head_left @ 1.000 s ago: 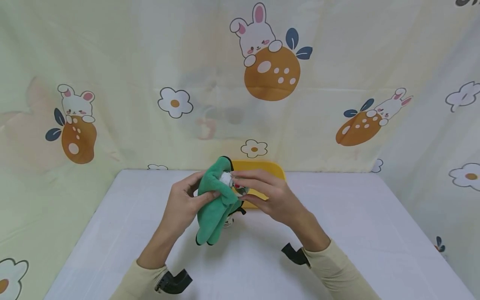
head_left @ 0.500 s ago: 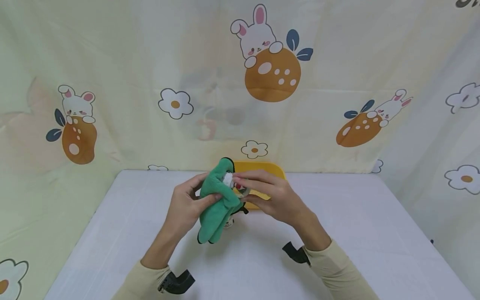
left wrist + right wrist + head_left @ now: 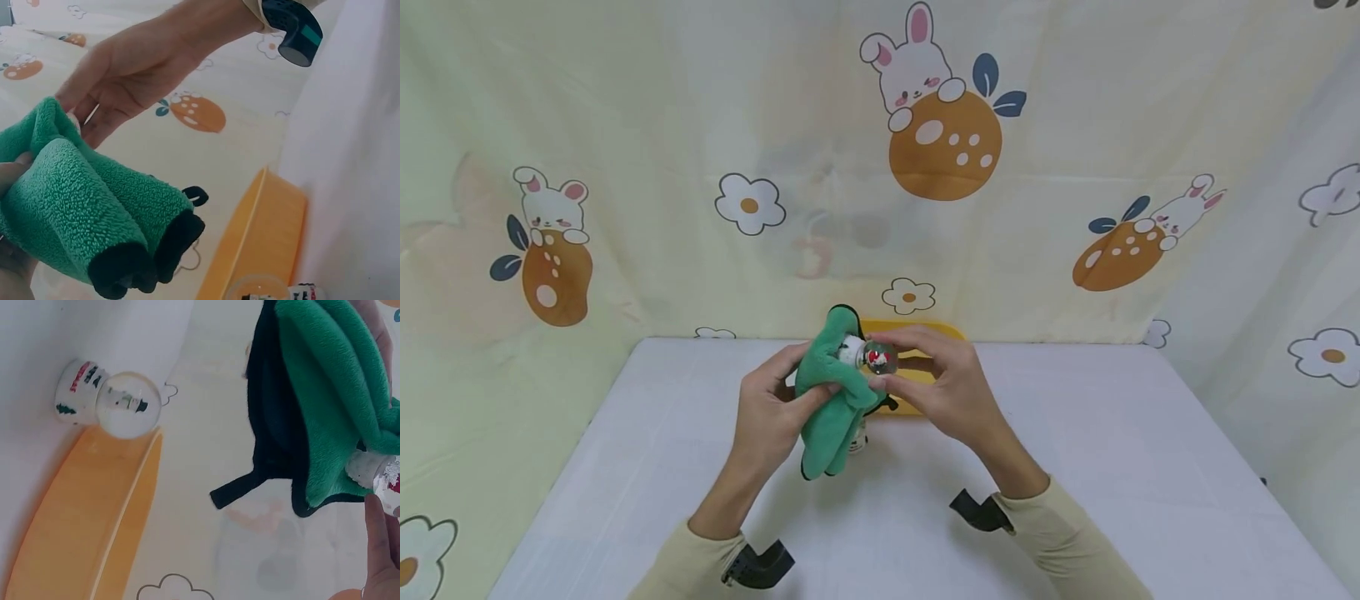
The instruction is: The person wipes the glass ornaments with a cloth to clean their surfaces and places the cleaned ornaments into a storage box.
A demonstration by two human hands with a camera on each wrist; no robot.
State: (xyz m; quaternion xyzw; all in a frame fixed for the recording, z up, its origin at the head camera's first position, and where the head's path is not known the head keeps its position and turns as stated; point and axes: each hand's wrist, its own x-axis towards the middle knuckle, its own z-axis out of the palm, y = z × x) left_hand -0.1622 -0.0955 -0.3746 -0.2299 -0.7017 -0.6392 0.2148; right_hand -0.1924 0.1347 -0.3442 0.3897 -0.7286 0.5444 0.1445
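Note:
My left hand [image 3: 767, 408] grips a green towel [image 3: 827, 392] with black edging, thumb on the near side. Folded into the towel is the white base of a small snow globe [image 3: 880, 358], whose clear ball with a red and white figure sticks out to the right. My right hand [image 3: 951, 383] holds that ball between thumb and fingers. In the right wrist view the towel's black loop hangs free and the white base [image 3: 365, 469] shows against the cloth. A second snow globe [image 3: 128, 405], with a snowman inside, stands on the table, mostly hidden in the head view.
Behind the hands a yellow plastic bin [image 3: 910, 408] stands on the white table [image 3: 1075, 450], near its back edge. A curtain [image 3: 820, 100] printed with rabbits and flowers hangs behind the table. Black wrist mounts [image 3: 760, 565] project from both sleeves.
The right fingers have spread and shifted around the ball, so the figure inside now shows clearly. My left hand keeps its grip on the towel, which has moved only slightly.

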